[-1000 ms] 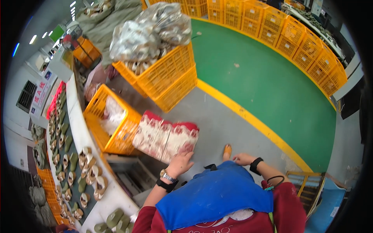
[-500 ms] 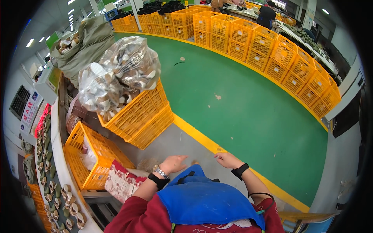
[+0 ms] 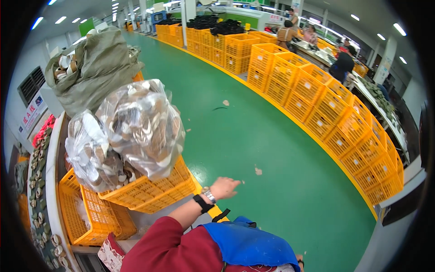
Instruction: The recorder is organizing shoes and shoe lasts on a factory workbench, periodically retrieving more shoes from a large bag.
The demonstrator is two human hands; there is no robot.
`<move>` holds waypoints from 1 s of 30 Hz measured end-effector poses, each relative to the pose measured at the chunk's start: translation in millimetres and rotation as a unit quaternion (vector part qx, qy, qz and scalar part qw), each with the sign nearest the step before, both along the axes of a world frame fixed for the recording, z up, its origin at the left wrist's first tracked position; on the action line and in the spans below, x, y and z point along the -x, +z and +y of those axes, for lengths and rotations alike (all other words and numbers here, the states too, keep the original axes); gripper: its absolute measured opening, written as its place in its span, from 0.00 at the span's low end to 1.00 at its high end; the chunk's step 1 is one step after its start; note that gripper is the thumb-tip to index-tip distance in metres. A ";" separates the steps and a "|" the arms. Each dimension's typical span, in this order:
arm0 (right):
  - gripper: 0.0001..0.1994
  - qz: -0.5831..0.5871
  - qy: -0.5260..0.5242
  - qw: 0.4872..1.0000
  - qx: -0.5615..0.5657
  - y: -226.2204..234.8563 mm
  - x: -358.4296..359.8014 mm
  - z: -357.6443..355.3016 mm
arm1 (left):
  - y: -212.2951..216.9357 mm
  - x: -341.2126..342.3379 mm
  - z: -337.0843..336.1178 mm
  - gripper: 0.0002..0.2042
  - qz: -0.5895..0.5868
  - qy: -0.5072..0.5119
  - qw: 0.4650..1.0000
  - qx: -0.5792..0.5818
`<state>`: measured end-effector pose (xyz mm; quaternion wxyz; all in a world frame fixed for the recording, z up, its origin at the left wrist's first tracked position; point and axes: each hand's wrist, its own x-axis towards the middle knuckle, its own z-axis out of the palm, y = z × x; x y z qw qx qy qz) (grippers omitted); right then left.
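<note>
My left hand [image 3: 226,187] hangs over the green floor, fingers loosely stretched out and holding nothing; a metal watch and a black band circle its wrist. Only a sliver of my right hand [image 3: 300,258] shows beside the blue apron [image 3: 253,245] at the lower edge, its fingers hidden. Nearest to the left hand is a stack of yellow crates [image 3: 158,192]. On it sit a large clear plastic bag [image 3: 142,129] of brown and white shoe pieces and a smaller clear bag [image 3: 88,152] of similar pieces.
A grey-green sack [image 3: 97,72] stands behind the bags. Another yellow crate [image 3: 74,217] is at lower left, beside a conveyor [image 3: 54,181] carrying shoe parts. Stacked yellow crates [image 3: 326,122] line the right of the green aisle [image 3: 217,140]. People [image 3: 342,68] work at tables beyond.
My view has shifted forward and nearer the bagged crate stack. My left hand has moved farther out over the floor; my right hand has dropped to the lower edge, mostly out of sight.
</note>
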<state>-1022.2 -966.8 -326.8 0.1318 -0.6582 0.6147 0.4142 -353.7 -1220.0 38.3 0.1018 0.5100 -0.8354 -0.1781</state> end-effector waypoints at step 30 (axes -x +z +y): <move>0.15 -0.515 0.481 0.679 -0.205 401.3 -970.0 -1027.5 | 9.7 -495.6 -581.4 0.23 0.082 0.497 0.861 0.071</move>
